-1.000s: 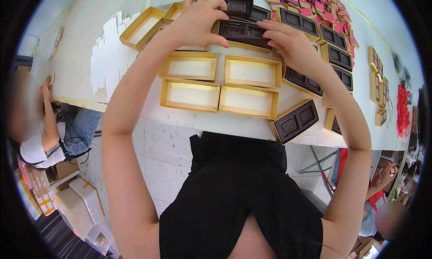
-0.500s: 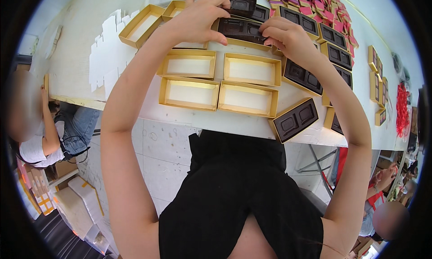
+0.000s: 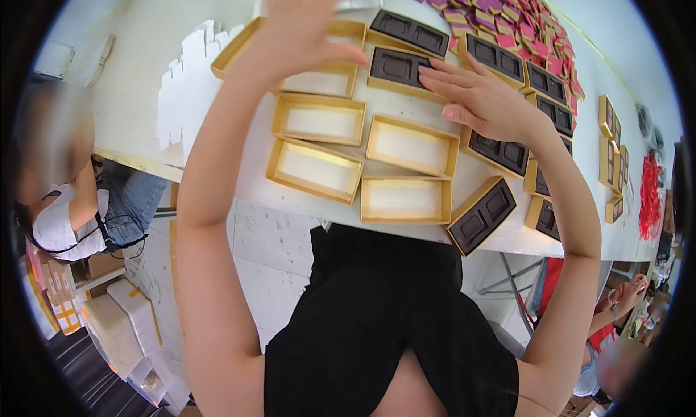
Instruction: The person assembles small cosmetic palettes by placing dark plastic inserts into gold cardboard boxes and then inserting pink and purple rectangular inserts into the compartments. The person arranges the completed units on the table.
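Observation:
My right hand (image 3: 482, 102) has its fingers stretched out over a gold box (image 3: 406, 85), the fingertips touching the black insert tray (image 3: 397, 67) seated inside it. Behind that box stands another gold box with a black tray (image 3: 409, 33). My left hand (image 3: 301, 29) is blurred at the upper edge, over the gold boxes on the left. Its thumb is stretched away from the fingers, and nothing shows between them; its fingertips are partly cut off. Nearer to me lie several gold boxes without trays, among them one box (image 3: 315, 169) and another box (image 3: 406, 199).
Filled boxes with black trays (image 3: 500, 152) line the right, one box (image 3: 482, 214) askew near the table edge. Small pink, purple and gold pieces (image 3: 500, 11) heap at the back. White cut sheets (image 3: 196, 84) lie left. A seated person (image 3: 69, 207) is at the left.
My left hand has moved up and left, and the black trays it held no longer show in it. The tray under my right hand now sits level in its box. Near boxes appear shifted and turned.

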Demonstrator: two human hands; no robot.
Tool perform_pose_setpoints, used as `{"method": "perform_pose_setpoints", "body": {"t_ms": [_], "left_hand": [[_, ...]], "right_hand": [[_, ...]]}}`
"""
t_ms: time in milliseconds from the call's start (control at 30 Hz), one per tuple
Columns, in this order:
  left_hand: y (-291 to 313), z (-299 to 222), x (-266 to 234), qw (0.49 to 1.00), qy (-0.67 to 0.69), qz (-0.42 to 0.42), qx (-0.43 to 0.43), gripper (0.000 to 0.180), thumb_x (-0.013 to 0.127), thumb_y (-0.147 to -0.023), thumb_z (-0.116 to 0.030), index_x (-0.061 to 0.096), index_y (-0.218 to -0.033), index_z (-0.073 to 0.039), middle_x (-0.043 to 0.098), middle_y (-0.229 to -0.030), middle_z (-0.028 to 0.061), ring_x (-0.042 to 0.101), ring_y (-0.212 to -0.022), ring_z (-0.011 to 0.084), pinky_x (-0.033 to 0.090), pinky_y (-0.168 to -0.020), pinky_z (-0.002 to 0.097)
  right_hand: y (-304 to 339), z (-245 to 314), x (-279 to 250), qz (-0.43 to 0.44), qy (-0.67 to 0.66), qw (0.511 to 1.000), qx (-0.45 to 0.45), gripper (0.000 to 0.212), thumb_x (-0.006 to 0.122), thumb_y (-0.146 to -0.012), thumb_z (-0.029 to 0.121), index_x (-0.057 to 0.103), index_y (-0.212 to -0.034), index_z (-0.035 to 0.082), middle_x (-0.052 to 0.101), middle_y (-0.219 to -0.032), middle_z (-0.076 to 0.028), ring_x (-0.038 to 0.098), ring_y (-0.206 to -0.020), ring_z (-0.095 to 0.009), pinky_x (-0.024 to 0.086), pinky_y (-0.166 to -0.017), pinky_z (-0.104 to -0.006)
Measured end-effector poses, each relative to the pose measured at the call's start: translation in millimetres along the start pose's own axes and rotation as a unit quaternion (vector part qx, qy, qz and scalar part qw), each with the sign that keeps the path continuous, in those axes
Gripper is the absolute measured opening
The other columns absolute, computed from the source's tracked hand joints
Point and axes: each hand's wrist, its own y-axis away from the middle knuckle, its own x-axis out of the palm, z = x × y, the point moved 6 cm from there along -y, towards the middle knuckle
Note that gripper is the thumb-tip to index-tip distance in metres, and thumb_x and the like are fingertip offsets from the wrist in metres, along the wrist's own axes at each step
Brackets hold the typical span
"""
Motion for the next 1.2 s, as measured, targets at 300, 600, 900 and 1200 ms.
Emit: {"method": "perform_pose_setpoints", "body": {"t_ms": [300,600,900,1200], "left_hand": [[94,75,-16,0.965,0.042,0.004,-0.257,0.076,0.086,-0.067,-0.023,0.054,-0.131,0.002,0.04,-0.141,0.0223,0.043,-0.131,0.038,0.039,-0.109,0.0405],[118,193,-70,0.926,-0.105,-0.115,-0.345,0.063,0.085,-0.072,-0.027,0.061,-0.123,0.003,0.049,-0.134,0.023,0.054,-0.121,0.0373,0.047,-0.101,0.0399],[173,437,-25,0.932,-0.275,-0.079,-0.221,0.056,0.074,-0.084,-0.035,0.06,-0.128,-0.002,0.053,-0.135,0.026,0.048,-0.129,0.0393,0.038,-0.11,0.0473],[176,340,-111,0.859,0.086,-0.342,-0.37,0.033,0.067,-0.095,-0.016,0.055,-0.123,-0.003,0.069,-0.112,0.0145,0.063,-0.108,0.0228,0.052,-0.092,0.0333]], "right_hand": [[-153,-115,-35,-0.387,0.075,0.909,0.134,0.052,0.067,-0.089,0.044,0.064,-0.124,0.007,0.063,-0.113,-0.025,0.066,-0.095,-0.041,0.053,-0.084,-0.048],[-233,-122,-45,-0.378,-0.246,0.87,0.198,0.041,0.06,-0.086,0.034,0.068,-0.114,0.005,0.063,-0.109,-0.023,0.068,-0.089,-0.04,0.056,-0.076,-0.0468],[-279,1,-24,-0.179,-0.739,0.645,0.078,0.04,0.05,-0.101,0.033,0.049,-0.132,0.008,0.059,-0.124,-0.016,0.065,-0.107,-0.03,0.053,-0.096,-0.0486],[219,-307,-105,-0.511,-0.48,0.543,0.463,0.032,0.044,-0.103,0.027,0.052,-0.123,0.004,0.06,-0.124,-0.018,0.07,-0.093,-0.026,0.056,-0.09,-0.0444]]}}
